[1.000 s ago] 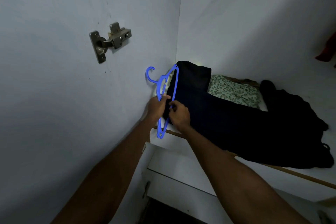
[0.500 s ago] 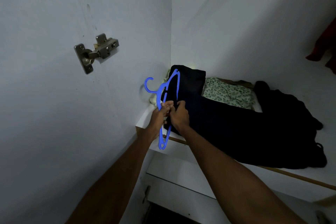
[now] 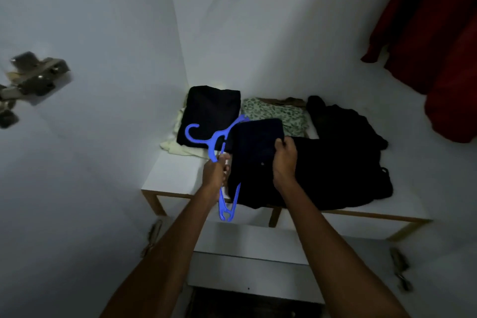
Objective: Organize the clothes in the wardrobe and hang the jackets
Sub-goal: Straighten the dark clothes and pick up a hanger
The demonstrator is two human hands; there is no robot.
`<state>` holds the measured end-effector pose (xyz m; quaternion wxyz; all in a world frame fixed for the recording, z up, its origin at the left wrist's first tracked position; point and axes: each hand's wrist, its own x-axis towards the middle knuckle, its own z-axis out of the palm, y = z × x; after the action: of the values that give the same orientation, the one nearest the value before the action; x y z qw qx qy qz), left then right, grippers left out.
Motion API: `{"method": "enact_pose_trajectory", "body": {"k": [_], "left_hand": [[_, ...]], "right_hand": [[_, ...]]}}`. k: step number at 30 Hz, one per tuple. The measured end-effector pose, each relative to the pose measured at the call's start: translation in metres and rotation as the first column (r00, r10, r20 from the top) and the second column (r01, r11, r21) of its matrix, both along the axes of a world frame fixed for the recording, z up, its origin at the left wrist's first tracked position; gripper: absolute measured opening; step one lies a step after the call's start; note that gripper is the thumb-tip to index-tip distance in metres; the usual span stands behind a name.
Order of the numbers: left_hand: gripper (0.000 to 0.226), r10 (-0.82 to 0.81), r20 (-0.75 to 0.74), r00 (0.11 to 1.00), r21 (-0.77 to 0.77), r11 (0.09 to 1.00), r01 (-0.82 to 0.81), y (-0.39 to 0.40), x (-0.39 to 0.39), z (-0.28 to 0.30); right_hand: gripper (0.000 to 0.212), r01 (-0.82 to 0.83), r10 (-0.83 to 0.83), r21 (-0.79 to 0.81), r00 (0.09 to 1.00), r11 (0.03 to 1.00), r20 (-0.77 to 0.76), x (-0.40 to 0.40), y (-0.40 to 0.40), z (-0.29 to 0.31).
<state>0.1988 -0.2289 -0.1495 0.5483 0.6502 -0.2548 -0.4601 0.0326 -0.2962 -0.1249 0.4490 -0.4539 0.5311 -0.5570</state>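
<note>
Head view: left hand [image 3: 215,171] is gripping one blue plastic hanger [image 3: 209,141], fingers curled round its bar; hook is pointing up-left, lower end is hanging past the shelf's front edge. Right hand [image 3: 284,160] is pinching the top fold of a dark navy jacket [image 3: 254,162], which is lying on the white wooden-edged shelf [image 3: 170,178], hanger partly tucked under it. Garments counted on shelf: five – jacket, folded black item [image 3: 211,108], cream cloth [image 3: 178,147] under it, green leaf-print fabric [image 3: 273,112], crumpled black pile [image 3: 346,152]. One red garment [image 3: 438,41] is hanging right. Bare shelf strip is showing front-left. One blurred metal hinge [image 3: 31,80] is sitting on the left wall.
</note>
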Motion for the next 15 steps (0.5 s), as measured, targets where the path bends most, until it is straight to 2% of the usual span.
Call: {"method": "enact_pose_trajectory", "body": {"k": [3, 7, 11, 13, 15], "left_hand": [[0.028, 0.125, 0.058, 0.990, -0.001, 0.992, -0.125, -0.009, -0.002, -0.015], [0.018, 0.154, 0.029, 0.988, -0.071, 0.986, -0.152, -0.013, -0.023, -0.014], [0.022, 0.101, 0.033, 0.994, -0.079, 0.992, -0.098, -0.022, -0.037, -0.008], [0.021, 0.077, 0.017, 0.997, -0.061, 0.995, -0.076, -0.024, -0.045, -0.011], [0.020, 0.071, 0.003, 0.998, -0.029, 0.997, -0.070, -0.023, -0.052, -0.017]], "right_hand": [[0.020, -0.086, 0.117, 0.220, 0.984, 0.972, -0.133, -0.039, 0.004, -0.024], [0.029, -0.130, 0.150, 0.139, 0.978, 0.982, -0.143, -0.082, 0.011, -0.021], [0.036, -0.002, 0.009, 0.074, 0.997, 0.997, -0.083, -0.118, -0.005, 0.004], [0.038, 0.066, -0.053, 0.080, 0.986, 0.995, -0.158, -0.144, -0.011, 0.007], [0.039, 0.091, -0.048, 0.143, 0.959, 0.986, -0.279, -0.166, -0.012, -0.003]]}}
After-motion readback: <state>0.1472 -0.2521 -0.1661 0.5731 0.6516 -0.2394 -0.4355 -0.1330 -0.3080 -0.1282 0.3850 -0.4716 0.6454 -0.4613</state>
